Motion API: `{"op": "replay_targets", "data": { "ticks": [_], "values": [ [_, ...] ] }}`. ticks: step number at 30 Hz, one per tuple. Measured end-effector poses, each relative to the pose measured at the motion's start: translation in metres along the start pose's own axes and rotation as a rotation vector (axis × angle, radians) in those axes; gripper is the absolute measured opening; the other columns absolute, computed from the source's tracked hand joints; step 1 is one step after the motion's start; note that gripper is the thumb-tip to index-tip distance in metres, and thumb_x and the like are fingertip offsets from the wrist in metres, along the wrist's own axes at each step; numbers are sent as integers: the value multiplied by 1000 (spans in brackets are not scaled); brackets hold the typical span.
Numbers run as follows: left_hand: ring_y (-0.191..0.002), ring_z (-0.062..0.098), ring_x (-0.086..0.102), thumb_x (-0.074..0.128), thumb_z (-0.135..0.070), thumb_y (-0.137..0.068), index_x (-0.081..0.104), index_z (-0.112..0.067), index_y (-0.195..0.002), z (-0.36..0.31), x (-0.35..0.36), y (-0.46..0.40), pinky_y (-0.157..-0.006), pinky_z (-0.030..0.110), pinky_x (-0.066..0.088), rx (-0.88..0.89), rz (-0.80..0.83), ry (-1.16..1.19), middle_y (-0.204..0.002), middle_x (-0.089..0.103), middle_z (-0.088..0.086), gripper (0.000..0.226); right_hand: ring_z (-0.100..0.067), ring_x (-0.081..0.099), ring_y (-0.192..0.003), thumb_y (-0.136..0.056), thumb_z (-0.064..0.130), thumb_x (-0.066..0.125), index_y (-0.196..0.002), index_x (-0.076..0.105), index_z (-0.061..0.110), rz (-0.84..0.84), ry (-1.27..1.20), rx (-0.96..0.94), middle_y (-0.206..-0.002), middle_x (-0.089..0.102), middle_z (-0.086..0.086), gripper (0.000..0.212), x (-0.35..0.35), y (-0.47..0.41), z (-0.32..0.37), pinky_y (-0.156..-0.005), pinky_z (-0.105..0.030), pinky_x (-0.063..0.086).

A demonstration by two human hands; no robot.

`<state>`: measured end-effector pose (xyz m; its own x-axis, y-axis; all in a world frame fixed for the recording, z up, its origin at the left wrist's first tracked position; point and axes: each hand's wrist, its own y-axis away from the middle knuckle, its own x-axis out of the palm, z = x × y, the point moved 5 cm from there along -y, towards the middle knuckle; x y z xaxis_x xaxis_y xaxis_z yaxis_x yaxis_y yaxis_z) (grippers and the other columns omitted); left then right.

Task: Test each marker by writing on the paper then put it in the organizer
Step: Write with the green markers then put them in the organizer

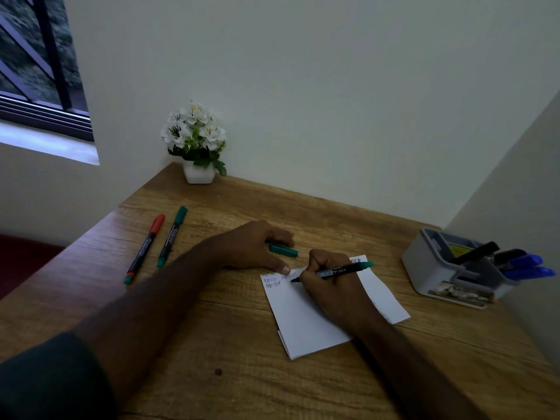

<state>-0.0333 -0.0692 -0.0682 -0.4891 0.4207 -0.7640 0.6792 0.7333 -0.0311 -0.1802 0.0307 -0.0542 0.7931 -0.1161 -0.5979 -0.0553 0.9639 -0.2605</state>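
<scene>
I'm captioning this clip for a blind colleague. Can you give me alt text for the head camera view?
A person's right hand writes with an uncapped green marker on white paper on a wooden desk, while the left hand steadies the paper beside a loose green cap. Two capped markers, red and green, lie to the left; a grey organizer holding blue markers stands right.

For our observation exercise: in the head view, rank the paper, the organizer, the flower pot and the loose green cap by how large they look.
Largest to smallest:
1. paper
2. organizer, though it looks close to the paper, which the right hand partly hides
3. flower pot, farther off, so its real size is unsure
4. loose green cap
</scene>
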Motion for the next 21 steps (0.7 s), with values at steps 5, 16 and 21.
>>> {"op": "replay_targets", "data": {
  "ticks": [5, 16, 21],
  "values": [
    [-135, 10, 41, 80, -46, -74, 57, -30, -133, 0, 0, 0, -111, 29, 34, 6, 5, 2, -150, 43, -11, 66, 1, 49, -55, -87, 17, 68, -58, 47, 18, -9, 14, -6, -56, 56, 15, 35, 1, -1, 1, -50, -15, 36],
    [-135, 11, 42, 80, -49, -72, 56, -34, -133, 2, 1, -1, -113, 34, 35, -12, 7, 12, -150, 43, -10, 67, 0, 48, -55, -86, 15, 65, -60, 49, 17, -6, 20, 17, -57, 55, 14, 31, 1, -2, -1, -49, -16, 36],
    [-136, 11, 41, 79, -50, -72, 56, -36, -132, 4, 1, -1, -113, 35, 35, -12, 14, 13, -151, 42, -10, 66, 0, 49, -54, -86, 14, 65, -59, 47, 20, -17, 12, 15, -55, 56, 16, 33, 0, -3, -2, -49, -17, 35]
  ]
}}
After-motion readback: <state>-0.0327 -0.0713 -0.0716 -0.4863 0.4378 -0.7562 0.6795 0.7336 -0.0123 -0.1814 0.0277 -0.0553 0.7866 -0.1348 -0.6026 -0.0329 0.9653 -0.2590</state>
